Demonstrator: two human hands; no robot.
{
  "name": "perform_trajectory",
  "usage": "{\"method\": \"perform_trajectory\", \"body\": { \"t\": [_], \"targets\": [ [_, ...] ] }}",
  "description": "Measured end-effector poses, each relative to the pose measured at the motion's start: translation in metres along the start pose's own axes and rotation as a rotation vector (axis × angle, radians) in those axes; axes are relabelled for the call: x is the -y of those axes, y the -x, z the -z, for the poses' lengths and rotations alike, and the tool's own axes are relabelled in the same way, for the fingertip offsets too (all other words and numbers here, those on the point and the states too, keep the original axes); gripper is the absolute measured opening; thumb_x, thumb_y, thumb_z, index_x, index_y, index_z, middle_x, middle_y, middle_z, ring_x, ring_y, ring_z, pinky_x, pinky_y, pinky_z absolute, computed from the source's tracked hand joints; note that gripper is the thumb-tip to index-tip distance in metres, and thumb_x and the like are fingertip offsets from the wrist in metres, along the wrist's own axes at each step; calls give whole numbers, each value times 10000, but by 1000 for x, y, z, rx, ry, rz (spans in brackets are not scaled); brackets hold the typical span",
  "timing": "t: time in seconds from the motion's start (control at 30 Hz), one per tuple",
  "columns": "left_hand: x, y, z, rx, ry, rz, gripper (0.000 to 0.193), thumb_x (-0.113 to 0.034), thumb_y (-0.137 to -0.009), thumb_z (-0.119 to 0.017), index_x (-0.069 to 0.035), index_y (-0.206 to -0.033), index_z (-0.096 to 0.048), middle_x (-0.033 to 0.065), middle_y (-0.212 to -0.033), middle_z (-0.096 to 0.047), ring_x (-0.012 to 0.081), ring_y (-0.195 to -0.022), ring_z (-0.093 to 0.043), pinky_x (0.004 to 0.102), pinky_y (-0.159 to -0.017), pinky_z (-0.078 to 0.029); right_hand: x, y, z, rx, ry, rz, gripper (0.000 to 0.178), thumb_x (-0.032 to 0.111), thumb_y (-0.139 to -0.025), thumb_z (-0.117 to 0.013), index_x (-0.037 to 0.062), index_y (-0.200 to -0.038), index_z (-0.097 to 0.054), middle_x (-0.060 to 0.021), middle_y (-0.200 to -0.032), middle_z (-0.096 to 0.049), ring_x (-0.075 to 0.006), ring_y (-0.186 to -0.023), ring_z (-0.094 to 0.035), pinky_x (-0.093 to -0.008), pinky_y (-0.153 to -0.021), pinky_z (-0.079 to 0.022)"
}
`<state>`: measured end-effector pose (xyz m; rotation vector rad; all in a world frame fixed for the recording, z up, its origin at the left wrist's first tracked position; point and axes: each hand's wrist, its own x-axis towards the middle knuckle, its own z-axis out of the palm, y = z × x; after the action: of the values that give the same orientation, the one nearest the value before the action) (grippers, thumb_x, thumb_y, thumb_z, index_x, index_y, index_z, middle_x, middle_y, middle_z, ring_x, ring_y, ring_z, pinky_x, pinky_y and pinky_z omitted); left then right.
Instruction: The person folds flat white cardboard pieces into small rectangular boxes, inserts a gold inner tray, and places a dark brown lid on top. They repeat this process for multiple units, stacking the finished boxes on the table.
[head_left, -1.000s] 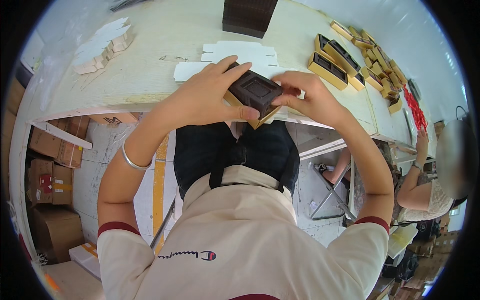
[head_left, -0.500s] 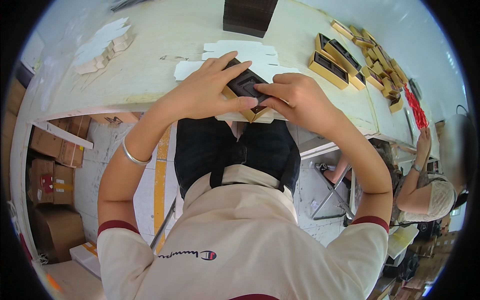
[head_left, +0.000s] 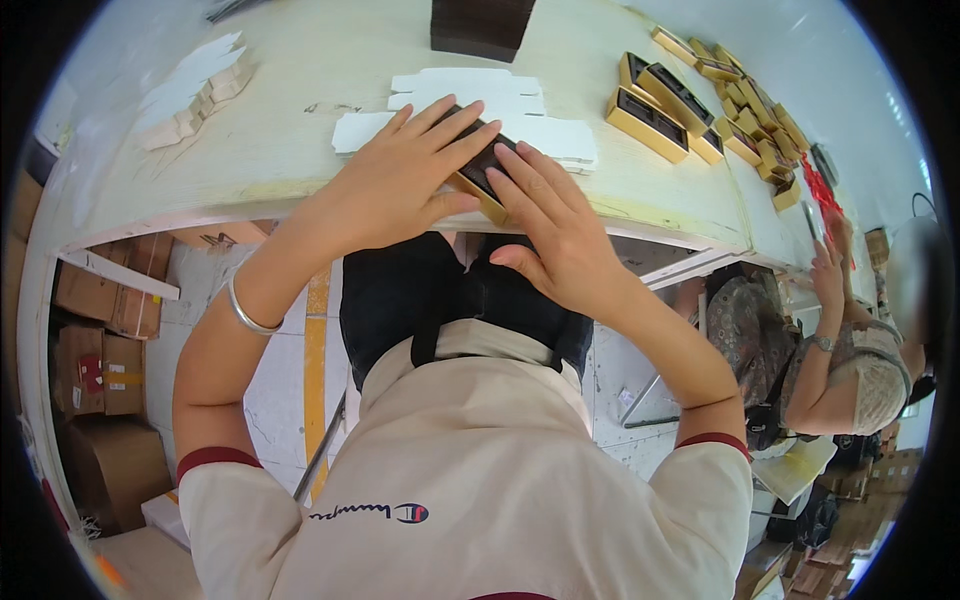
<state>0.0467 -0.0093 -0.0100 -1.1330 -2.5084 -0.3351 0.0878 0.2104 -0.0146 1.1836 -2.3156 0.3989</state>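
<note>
"Now, where's the gold box (head_left: 490,205)?"
"Near edge of the table (head_left: 270,150), black insert (head_left: 480,172) inside! Left hand (head_left: 395,180) splayed wide across it, grip unclear; right hand (head_left: 565,235) open, fingertips on the insert, clutching nothing"

My pale table (head_left: 280,140) carries white card pieces (head_left: 195,90) at left, white blanks (head_left: 465,90) before me, a dark stack (head_left: 480,28) beyond, gold boxes (head_left: 648,128) and red strands (head_left: 820,190) at right.
</note>
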Motion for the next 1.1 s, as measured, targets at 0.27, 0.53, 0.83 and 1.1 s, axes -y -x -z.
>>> {"method": "perform_trajectory", "body": {
  "t": [0.27, 0.53, 0.83, 1.1],
  "targets": [
    [1, -9, 5, 96, -9, 69, 641, -238, -821, -646, -76, -1385, -388, 94, -1459, -348, 297, -1362, -282, 454, -1111, -245, 7, -4, -13, -133, 25, -135, 529, 183, -761, -699, -23, -1204, -497, -271, -1286, -446, -410, -1177, -464, -470, -1007, -366],
    [8, -8, 16, -50, 496, 124, 682, -368, -866, -609, -78, -1419, -334, 177, -1457, -323, 323, -1378, -243, 435, -1107, -231, -1, -1, -1, -214, -204, -225, 456, 59, -749, -678, 74, -1192, -573, -311, -1291, -426, -447, -1163, -467, -464, -971, -409],
    [12, 22, 22, 120, 107, 140, 632, -411, -822, -656, -58, -1318, -485, 197, -1398, -406, 341, -1348, -302, 450, -1110, -227, -178, 50, 73, -250, 115, -504, 359, 121, -842, -600, 86, -1199, -601, -204, -1347, -457, -347, -1269, -415, -408, -1043, -341],
    [1, 13, 32, 172, 185, 186, 540, -300, -694, -775, -15, -1126, -620, 131, -1267, -549, 290, -1184, -487, 359, -991, -399, -117, 20, 46, -135, 70, -244, 430, 161, -783, -702, 8, -1165, -579, -198, -1206, -560, -351, -1174, -497, -411, -996, -391]
  ]
}}
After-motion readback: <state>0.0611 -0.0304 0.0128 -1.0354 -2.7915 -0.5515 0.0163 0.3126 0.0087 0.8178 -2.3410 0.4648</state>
